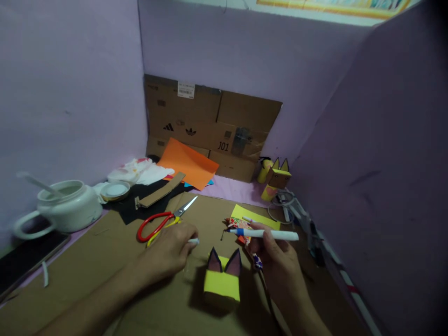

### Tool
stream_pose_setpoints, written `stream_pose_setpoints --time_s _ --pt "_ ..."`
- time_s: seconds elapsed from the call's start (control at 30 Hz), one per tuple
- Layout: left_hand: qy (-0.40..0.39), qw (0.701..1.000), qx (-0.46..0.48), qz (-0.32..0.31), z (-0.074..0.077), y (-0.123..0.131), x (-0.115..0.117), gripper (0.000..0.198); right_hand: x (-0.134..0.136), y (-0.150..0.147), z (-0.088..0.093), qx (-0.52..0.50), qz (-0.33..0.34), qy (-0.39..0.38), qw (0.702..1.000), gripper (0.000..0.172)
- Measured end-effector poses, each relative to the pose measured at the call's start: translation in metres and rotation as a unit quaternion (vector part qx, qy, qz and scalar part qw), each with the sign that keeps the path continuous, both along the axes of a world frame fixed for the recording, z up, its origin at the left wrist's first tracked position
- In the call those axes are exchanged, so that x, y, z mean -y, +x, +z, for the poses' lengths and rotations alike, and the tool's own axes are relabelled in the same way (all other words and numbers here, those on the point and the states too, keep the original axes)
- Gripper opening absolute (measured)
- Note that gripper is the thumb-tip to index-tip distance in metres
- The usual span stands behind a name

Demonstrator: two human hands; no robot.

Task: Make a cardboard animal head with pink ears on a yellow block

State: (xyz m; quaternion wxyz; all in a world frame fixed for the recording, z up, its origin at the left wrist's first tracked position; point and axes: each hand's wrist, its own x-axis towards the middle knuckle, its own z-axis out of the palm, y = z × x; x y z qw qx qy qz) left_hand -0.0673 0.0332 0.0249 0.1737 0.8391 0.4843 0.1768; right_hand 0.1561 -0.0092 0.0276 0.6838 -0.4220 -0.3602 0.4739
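Note:
My right hand (276,252) pinches a white marker (269,234) with a blue band, held level with its tip to the left. My left hand (171,247) is closed on a small white cylindrical piece (193,241); only its end shows, so I cannot tell if it is a cap. Between and below the hands stands a yellow paper box figure (222,282) with two dark-edged pointed ears. Red-and-yellow-handled scissors (166,221) lie just beyond my left hand. Patterned scraps (240,224) and a yellow paper sheet (257,216) lie behind the marker.
A cardboard sheet (87,280) covers the work surface. At left are a white pot (68,207) and a dark phone-like slab (31,261). Orange paper (189,163), black paper (131,205) and a cardboard strip (163,190) lie behind. Another eared figure (278,179) stands at back right.

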Motion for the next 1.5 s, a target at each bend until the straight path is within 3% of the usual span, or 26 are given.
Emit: stream_pose_setpoints --time_s 0.13,0.27,0.57,0.83,1.1,1.27,1.4,1.43,1.5 --pt "0.006 0.992 0.12 0.029 0.01 0.004 0.004 0.015 0.001 -0.007 -0.006 0.071 -0.005 0.018 0.997 0.035" --pt "-0.016 0.965 0.26 0.015 0.015 0.007 0.009 0.012 0.005 -0.014 -0.006 0.117 -0.003 0.047 0.992 0.03" --pt "-0.007 0.948 0.315 -0.041 0.018 0.01 0.017 0.012 0.012 -0.025 0.0 0.181 -0.007 0.111 0.977 0.018" --pt "0.092 0.915 0.381 -0.094 0.02 0.009 0.022 0.015 0.01 -0.02 0.001 0.236 0.029 0.149 0.96 0.019" --pt "0.033 0.873 0.479 -0.085 0.018 0.011 0.036 0.014 0.016 -0.021 0.0 0.195 0.109 0.197 0.955 0.012" --pt "0.064 0.877 0.469 -0.077 0.018 0.018 0.045 0.019 0.023 -0.03 0.003 0.204 0.052 0.23 0.95 0.012" --pt "0.111 0.893 0.429 -0.076 0.022 0.014 0.044 0.018 0.029 -0.022 0.021 0.296 0.059 0.273 0.913 0.011" --pt "0.124 0.902 0.41 -0.059 0.024 0.01 0.041 0.02 0.031 -0.012 0.025 0.322 0.047 0.286 0.901 0.015" --pt "0.144 0.901 0.408 0.04 0.03 -0.003 0.031 0.02 0.037 0.019 0.026 0.336 -0.071 0.281 0.896 0.022"
